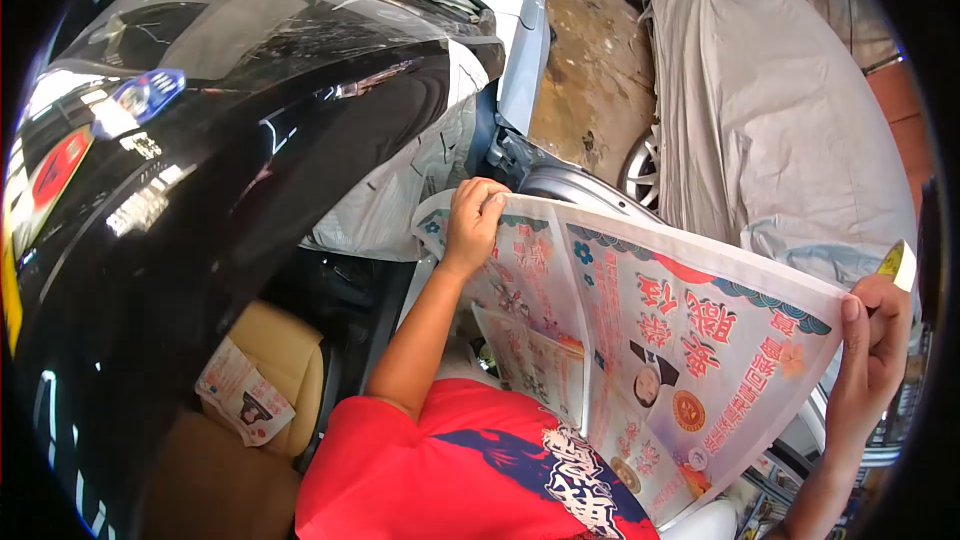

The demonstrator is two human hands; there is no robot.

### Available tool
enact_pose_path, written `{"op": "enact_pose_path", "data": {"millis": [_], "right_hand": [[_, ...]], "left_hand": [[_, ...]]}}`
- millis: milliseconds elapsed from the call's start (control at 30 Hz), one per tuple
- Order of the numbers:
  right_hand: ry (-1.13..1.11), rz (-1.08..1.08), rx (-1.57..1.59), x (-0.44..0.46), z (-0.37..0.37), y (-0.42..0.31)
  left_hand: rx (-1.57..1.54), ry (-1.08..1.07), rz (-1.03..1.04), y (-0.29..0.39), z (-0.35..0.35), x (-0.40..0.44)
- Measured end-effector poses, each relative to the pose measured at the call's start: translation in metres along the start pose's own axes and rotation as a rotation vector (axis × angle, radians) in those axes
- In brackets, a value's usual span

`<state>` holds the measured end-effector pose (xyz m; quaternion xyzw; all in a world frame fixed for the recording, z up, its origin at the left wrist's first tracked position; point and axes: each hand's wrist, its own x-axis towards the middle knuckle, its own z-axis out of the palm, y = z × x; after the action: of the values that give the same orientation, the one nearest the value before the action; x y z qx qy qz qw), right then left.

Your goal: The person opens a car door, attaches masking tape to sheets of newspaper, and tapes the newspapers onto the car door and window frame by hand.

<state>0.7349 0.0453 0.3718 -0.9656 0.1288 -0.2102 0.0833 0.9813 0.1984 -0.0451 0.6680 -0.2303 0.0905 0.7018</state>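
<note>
Two hands, left hand [474, 225] and right hand [872, 332], pinch one broad, colour-printed newspaper spread [625, 325]; one yellow-and-white roll [898, 264] is partly hidden.

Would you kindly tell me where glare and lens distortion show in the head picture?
Head view: bright, streaky light reflections on the glossy black car roof; head view: strong fisheye bending, with black corners around a rounded image; head view: the held newspaper sheet is fairly evenly lit, its large print crisp.
</note>
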Motion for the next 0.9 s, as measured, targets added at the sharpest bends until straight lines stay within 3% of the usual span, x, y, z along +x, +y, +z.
{"op": "enact_pose_path", "data": {"millis": [333,500,533,600,667,700,900], "right_hand": [[0.004,-0.029,-0.129,0.032,0.030,-0.027],[0.115,0.011,-0.199,0.025,0.036,-0.039],[-0.003,-0.134,-0.111,0.032,0.041,-0.053],[-0.077,-0.172,0.027,0.017,0.035,-0.053],[-0.437,-0.362,0.233,0.055,0.042,-0.074],[-0.430,-0.440,0.211,0.058,0.046,-0.074],[-0.692,-0.407,0.196,0.057,0.001,-0.054]], "left_hand": [[-0.131,-0.180,-0.222,-0.039,0.008,0.021],[-0.082,-0.235,-0.214,-0.041,0.010,0.027],[-0.055,-0.223,-0.199,-0.039,0.010,0.028],[-0.012,-0.197,-0.179,-0.031,0.009,0.026],[0.011,-0.157,-0.188,-0.032,0.010,0.021],[0.029,-0.137,-0.192,-0.030,0.009,0.018],[0.103,-0.015,-0.062,-0.012,0.016,0.009]]}}
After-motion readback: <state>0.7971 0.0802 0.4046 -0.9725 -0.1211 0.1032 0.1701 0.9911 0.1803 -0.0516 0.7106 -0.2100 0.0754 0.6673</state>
